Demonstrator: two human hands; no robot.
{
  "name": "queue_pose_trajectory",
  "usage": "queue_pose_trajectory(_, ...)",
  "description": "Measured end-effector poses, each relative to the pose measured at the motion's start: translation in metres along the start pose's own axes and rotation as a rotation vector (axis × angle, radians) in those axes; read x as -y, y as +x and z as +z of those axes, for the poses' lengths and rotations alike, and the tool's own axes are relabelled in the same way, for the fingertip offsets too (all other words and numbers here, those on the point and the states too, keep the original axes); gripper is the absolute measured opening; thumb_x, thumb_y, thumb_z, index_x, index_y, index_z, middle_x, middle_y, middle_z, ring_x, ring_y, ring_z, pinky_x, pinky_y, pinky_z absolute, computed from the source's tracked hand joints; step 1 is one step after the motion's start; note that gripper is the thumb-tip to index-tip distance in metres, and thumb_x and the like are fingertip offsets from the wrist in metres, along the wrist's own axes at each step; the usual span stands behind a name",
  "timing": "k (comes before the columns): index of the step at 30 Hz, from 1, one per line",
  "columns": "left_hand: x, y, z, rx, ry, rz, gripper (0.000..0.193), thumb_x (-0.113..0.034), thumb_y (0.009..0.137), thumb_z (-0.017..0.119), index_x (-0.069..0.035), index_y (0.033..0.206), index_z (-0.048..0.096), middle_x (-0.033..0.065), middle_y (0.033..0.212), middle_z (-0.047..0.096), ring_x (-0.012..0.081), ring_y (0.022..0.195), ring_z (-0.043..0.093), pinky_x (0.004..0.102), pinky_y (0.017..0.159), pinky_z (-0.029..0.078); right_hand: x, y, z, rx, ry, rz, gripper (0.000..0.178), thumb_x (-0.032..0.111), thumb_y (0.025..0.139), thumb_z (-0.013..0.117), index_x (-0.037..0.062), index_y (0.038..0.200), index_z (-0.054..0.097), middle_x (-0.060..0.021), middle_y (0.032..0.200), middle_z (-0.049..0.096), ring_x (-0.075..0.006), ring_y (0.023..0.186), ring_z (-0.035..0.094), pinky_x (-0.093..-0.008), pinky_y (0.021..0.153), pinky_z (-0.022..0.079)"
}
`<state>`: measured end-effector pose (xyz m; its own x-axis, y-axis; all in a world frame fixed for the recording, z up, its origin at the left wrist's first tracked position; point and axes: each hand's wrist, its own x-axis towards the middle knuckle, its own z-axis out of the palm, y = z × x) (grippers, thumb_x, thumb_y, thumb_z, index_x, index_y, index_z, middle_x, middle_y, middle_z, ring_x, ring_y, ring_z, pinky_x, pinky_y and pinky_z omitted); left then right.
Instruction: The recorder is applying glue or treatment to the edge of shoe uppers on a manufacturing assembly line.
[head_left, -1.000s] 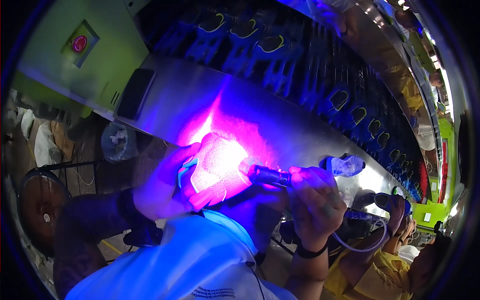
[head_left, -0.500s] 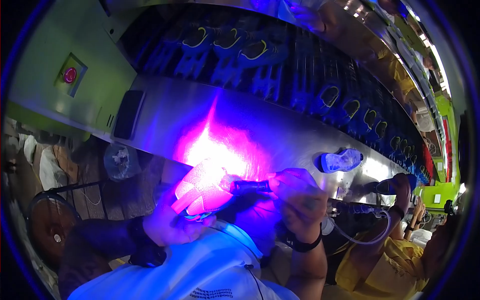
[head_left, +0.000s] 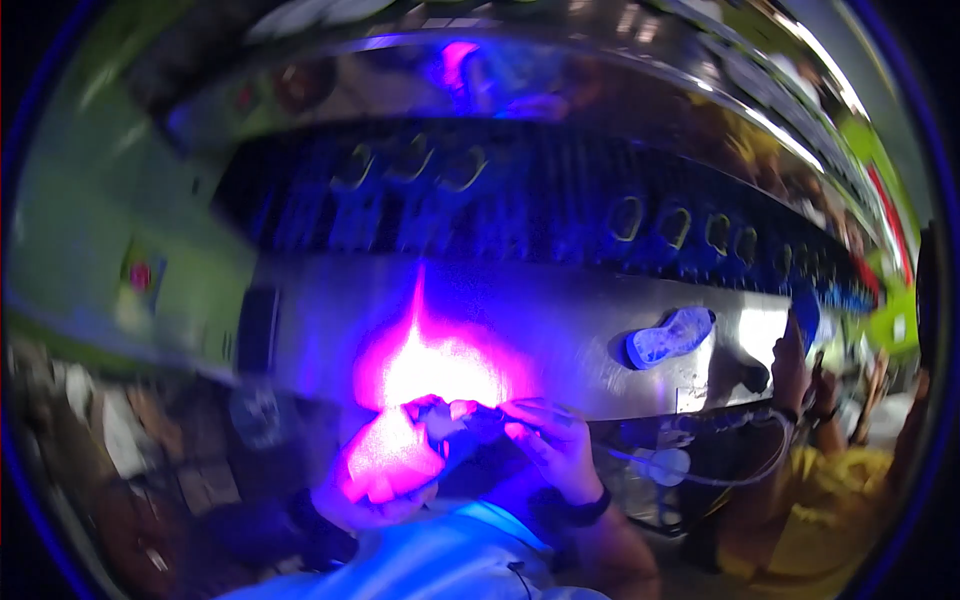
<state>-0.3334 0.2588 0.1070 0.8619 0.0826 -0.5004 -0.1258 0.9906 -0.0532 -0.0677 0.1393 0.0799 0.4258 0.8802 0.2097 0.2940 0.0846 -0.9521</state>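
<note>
My left hand (head_left: 345, 508) is closed around a shoe (head_left: 388, 458), lit bright pink and white, held at the near edge of the metal worktop. My right hand (head_left: 560, 450) is at the shoe's right end, gripping a dark-handled brush (head_left: 484, 424) that is blurred and partly hidden by my fingers. A glaring light washes out the worktop just beyond the shoe. To the right lies a pale shoe sole (head_left: 672, 338) on the metal.
Behind the metal worktop (head_left: 570, 300) runs a dark slatted rack (head_left: 560, 220) of dark shoes with yellowish collar rims. At left stands a green machine housing with a red button (head_left: 140, 276). A co-worker in yellow (head_left: 830, 500) works at right, near a clear hose (head_left: 745, 478).
The view has tilted, so the rack and worktop sit lower. The shoe has turned, and my right hand with the brush has come in closer to its end.
</note>
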Motion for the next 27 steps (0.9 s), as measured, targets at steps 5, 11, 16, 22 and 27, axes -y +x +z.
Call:
queue_pose_trajectory(5, -0.085, 0.07, 0.05, 0.164, 0.65, 0.266, 0.051, -0.036, 0.103, 0.055, -0.006, 0.142, 0.049, 0.014, 0.128, 0.063, 0.0268, 0.114, 0.064, 0.045, 0.104, 0.05, -0.021, 0.017, -0.02, -0.024, -0.022, 0.224, 0.034, 0.021, 0.098, 0.071, 0.0049, 0.128, 0.071, -0.0128, 0.118, 0.073, -0.0212, 0.107, 0.068, -0.0369, 0.093, 0.053)
queue_pose_trajectory(11, -0.173, 0.252, 0.165, 0.097, 1.649, 0.735, 0.101, -0.012, 0.083, 0.081, -0.002, 0.162, 0.019, 0.0184, 0.145, 0.051, 0.0263, 0.13, 0.055, 0.0412, 0.109, 0.045, -0.058, 0.017, -0.042, -0.445, 0.39, 0.396, 0.041, 0.022, 0.105, 0.061, 0.0006, 0.14, 0.061, -0.0035, 0.099, 0.068, -0.0097, 0.089, 0.062, -0.0281, 0.077, 0.051)
queue_pose_trajectory(16, -0.183, 0.354, 0.175, -0.296, 2.508, 0.828, 0.09, -0.039, 0.079, 0.084, 0.0, 0.15, 0.042, 0.0289, 0.134, 0.061, 0.0414, 0.125, 0.061, 0.0471, 0.107, 0.047, -0.047, 0.021, -0.036, -0.394, 0.234, 0.331, 0.039, 0.019, 0.104, 0.062, -0.0004, 0.137, 0.062, -0.0046, 0.096, 0.069, -0.0112, 0.084, 0.064, -0.0294, 0.075, 0.052)
queue_pose_trajectory(22, -0.236, 0.354, 0.186, -0.377, 2.498, 0.899, 0.075, -0.034, 0.079, 0.08, -0.005, 0.142, 0.052, 0.0238, 0.134, 0.062, 0.0442, 0.125, 0.059, 0.0508, 0.106, 0.047, -0.045, 0.015, -0.043, -0.374, 0.166, 0.365, 0.036, 0.016, 0.103, 0.064, -0.0039, 0.134, 0.063, -0.0043, 0.102, 0.07, -0.0086, 0.086, 0.064, -0.0268, 0.075, 0.053)
queue_pose_trajectory(27, -0.272, 0.319, 0.148, -0.387, 2.721, 0.998, 0.066, -0.029, 0.078, 0.079, -0.005, 0.136, 0.058, 0.0233, 0.138, 0.057, 0.0407, 0.13, 0.054, 0.0485, 0.108, 0.045, -0.055, 0.016, -0.048, -0.365, 0.104, 0.286, 0.035, 0.013, 0.102, 0.063, -0.0031, 0.133, 0.064, -0.0079, 0.097, 0.07, -0.0125, 0.08, 0.067, -0.0289, 0.072, 0.053)
